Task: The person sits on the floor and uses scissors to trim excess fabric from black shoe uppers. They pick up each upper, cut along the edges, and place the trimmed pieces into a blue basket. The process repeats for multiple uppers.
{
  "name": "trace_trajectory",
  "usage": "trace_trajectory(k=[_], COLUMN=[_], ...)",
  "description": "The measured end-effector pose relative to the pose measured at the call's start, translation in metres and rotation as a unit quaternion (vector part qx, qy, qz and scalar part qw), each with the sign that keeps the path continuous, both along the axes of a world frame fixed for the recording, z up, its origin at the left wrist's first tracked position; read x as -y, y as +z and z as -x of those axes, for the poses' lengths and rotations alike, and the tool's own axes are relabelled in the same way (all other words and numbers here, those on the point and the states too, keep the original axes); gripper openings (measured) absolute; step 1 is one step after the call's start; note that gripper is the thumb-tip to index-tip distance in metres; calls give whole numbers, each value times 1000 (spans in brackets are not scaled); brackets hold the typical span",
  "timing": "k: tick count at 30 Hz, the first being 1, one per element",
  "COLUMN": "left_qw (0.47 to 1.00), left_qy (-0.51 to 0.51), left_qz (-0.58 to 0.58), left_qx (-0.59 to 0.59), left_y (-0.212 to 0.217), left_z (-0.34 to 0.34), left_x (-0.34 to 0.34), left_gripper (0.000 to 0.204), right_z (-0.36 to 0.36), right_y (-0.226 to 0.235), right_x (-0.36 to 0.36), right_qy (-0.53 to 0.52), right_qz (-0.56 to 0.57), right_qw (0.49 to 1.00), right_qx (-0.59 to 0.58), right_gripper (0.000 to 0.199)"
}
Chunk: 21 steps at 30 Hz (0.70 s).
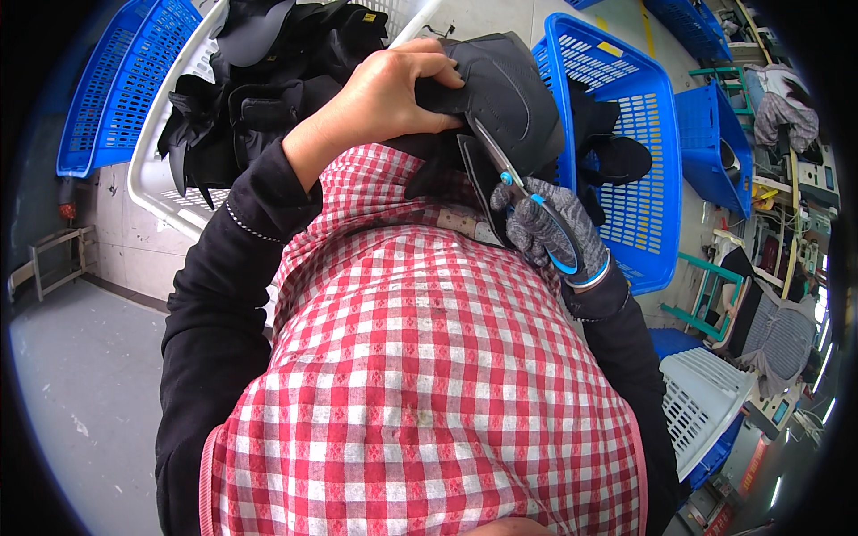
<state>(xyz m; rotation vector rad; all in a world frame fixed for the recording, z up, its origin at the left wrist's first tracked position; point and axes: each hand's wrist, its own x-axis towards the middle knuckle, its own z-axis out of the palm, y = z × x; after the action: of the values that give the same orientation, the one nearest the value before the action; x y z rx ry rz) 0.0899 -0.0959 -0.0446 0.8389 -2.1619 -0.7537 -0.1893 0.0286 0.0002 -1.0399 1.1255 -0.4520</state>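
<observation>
Head view: my bare left hand [399,94] pinches the near-left edge of a black molded piece [514,94], thumb below and fingers above, with a narrow gap between them. The piece is located at the upper centre of the frame. My right hand [556,230], in a grey glove, is right of centre; its fingers are curled around the handles of the scissors [500,163], which have blue trim. The blades point up and left, with the tips at the piece's lower edge. Whether they are cutting cannot be determined from this angle. A black flap [476,181] hangs beside the blades and partly obstructs the area below them.

Left of the piece, at the upper left, a white basket [147,165] contains heaped black parts [268,103]. Right of the piece, a blue basket [666,219] holds further black parts [621,161]; the piece overlaps the near-left side of this basket.

My red-and-white checked apron [429,375] fills the lower centre and blocks the view of the surface beneath.

Outer area: stacked blue baskets [125,85] at the far upper left, a low wooden frame [55,259] at the left edge, grey floor [76,402] at the lower left, a green frame [710,308] and a pale basket [706,397] at the right.
</observation>
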Motion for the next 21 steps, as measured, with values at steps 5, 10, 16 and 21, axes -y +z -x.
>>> trace_trajectory(k=[5, 10, 16, 21], left_qw=[1000, 999, 987, 983], left_qy=[2, 49, 105, 129], left_qz=[0, -4, 112, 119], left_qx=[-2, 0, 43, 58], left_y=[1, 8, 13, 20], left_z=[0, 5, 19, 32], left_x=[0, -10, -26, -31], left_gripper=[41, 46, 50, 51], right_z=[3, 25, 43, 2], right_y=[-6, -12, -47, -82], right_x=[7, 3, 21, 26], right_qy=[-77, -180, -378, -294], right_qz=[-166, -40, 182, 374], right_qw=[973, 964, 907, 868], right_qx=[140, 189, 22, -142], right_gripper=[34, 49, 44, 51])
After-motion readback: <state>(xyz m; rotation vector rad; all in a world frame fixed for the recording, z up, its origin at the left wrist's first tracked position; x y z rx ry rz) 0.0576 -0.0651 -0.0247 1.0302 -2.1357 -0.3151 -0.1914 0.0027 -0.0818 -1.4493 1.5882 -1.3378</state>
